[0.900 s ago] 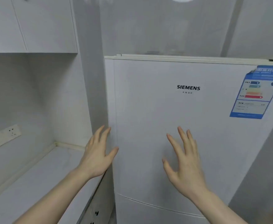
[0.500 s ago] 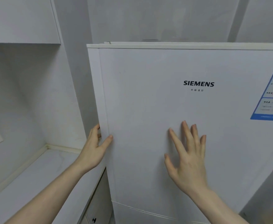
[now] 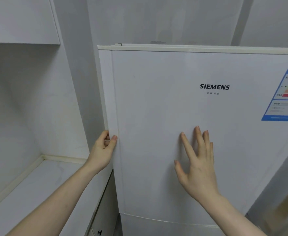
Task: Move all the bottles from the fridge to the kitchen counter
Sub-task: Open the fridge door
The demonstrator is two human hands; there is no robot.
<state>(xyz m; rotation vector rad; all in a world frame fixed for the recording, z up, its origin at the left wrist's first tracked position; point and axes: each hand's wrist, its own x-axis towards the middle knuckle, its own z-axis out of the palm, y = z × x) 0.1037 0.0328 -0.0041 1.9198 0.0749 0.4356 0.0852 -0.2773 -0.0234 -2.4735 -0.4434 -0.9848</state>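
Note:
A white fridge fills the right of the view, and its upper door (image 3: 157, 108) is closed. My left hand (image 3: 103, 150) grips the door's left edge, fingers curled behind it and thumb on the front. My right hand (image 3: 197, 162) is held flat with spread fingers against or just in front of the door's middle. No bottles are visible; the fridge's inside is hidden. The pale marble kitchen counter (image 3: 42, 193) lies to the left of the fridge, below my left forearm.
A white wall cabinet (image 3: 20, 19) hangs over the counter. A blue energy label (image 3: 286, 97) sticks to the door's right side. Below the upper door a second fridge door (image 3: 165, 227) begins. A drawer with a dark knob (image 3: 99, 232) sits under the counter.
My left hand has moved from in front of the door to its left edge and curled round it. My right hand has come closer to the door panel. The view has shifted left.

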